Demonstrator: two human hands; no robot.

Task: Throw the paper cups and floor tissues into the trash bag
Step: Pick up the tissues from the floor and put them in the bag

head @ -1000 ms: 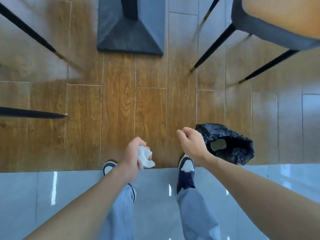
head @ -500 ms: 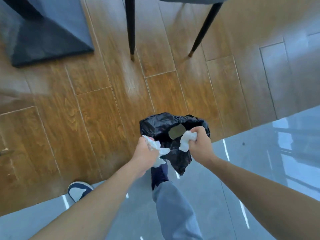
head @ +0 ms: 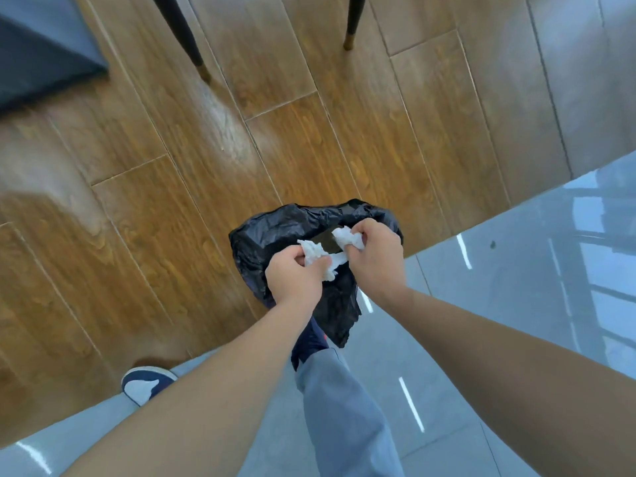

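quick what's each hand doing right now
Left hand: closed on a crumpled tissue, over the trash bag.
Right hand: closed on another tissue.

Both bare forearms reach forward and down from the near edge, converging toward the middle. The left hand (head: 292,280) is curled into a closed grip, knuckles up, fingers folded around a crumpled tissue (head: 315,258) that sticks out on its far and right sides. The right hand (head: 373,259) sits just right of it and slightly farther, also closed, thumb and fingers pinching a second tissue wad (head: 347,238) at its left side. The two hands are close, nearly touching, wrists roughly straight. One leg in grey trousers (head: 344,418) steps forward between the arms; the left foot in a dark-and-white shoe (head: 146,383) stands to the near left.
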